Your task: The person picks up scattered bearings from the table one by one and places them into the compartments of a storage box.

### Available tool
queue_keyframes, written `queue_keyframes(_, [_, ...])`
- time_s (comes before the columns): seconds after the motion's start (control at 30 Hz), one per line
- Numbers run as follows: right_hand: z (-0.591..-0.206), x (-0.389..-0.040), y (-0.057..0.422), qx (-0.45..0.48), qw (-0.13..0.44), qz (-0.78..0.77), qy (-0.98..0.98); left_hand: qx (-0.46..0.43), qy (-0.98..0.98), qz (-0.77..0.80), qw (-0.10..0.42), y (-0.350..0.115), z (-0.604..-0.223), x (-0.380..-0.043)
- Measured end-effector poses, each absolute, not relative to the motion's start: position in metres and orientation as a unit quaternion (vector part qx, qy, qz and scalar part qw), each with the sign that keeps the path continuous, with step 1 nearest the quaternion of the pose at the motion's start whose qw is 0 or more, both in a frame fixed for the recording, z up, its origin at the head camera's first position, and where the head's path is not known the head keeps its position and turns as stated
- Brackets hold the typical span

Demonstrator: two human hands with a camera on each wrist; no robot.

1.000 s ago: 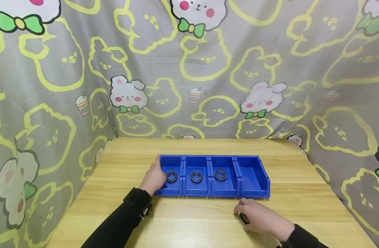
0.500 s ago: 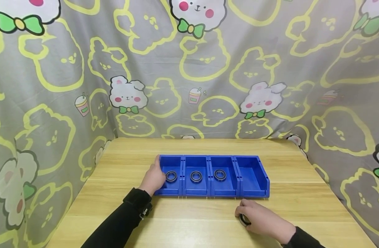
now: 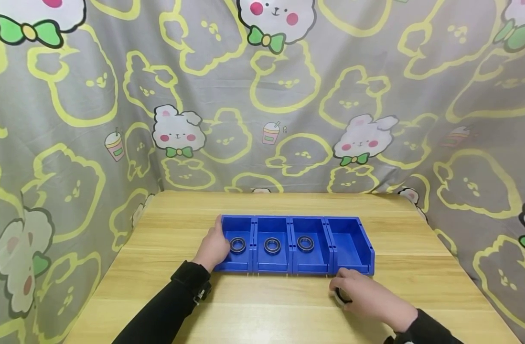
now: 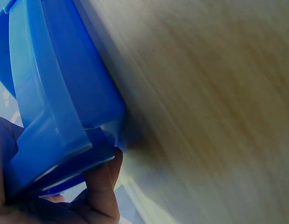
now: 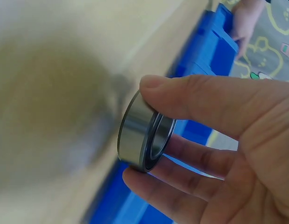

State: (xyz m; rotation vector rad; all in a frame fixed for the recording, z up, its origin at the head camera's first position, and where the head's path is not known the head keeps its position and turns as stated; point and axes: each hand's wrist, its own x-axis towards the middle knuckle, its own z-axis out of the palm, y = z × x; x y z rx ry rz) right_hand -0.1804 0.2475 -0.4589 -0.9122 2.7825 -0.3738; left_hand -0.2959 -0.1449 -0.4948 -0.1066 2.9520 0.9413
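Note:
My left hand (image 3: pixel 211 248) grips the left side wall of a row of joined blue plastic bins (image 3: pixel 351 246); in the left wrist view its thumb and fingers (image 4: pixel 102 189) lie on both sides of the blue wall (image 4: pixel 79 79). Just in front of the rightmost bin, my right hand (image 3: pixel 369 295) holds a ball bearing (image 5: pixel 136 133), tilted on edge between thumb and fingers. One bearing lies flat in each of the other bins: a left one (image 3: pixel 243 245), a second one (image 3: pixel 278 245) and a third (image 3: pixel 311 244).
The bins stand on a light wood-grain table (image 3: pixel 262 306). Behind the table and along both sides hangs a grey curtain (image 3: pixel 228 91) printed with cartoon rabbits.
My right hand has moved slightly right and away from me with the bearing, closer to the rightmost bin's front edge. The left hand and the bins have stayed in place.

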Motion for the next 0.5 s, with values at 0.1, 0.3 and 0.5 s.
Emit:
queue_keyframes(0.1, [-0.45, -0.184, 0.249, -0.31, 0.079, -0.119, 0.94, -0.032, 0.952, 0.305, 0.017, -0.146, -0.496, -0.296])
queue_keyframes(0.3, [-0.431, -0.192, 0.251, -0.327, 0.049, -0.115, 0.937, -0.03, 0.95, 0.31, 0.016, -0.146, -0.496, -0.296])
queue_keyframes(0.5, [-0.42, -0.207, 0.254, -0.317, 0.043, -0.091, 0.943, -0.029, 0.949, 0.313, 0.014, -0.145, -0.492, -0.293])
